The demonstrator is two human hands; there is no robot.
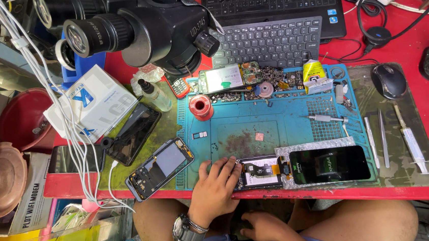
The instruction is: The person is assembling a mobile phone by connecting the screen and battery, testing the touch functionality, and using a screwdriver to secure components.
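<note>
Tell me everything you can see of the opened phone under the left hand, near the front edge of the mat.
The opened phone lies flat at the front edge of the blue work mat, back cover off, showing a pale inner plate, black parts and a dark frame. The left hand presses on its left end, fingers spread over it. Its right end meets a black replacement screen lying on bubble wrap. The right hand is below the table, apart from it.

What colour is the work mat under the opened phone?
Blue work mat, seen in the head view.
</note>
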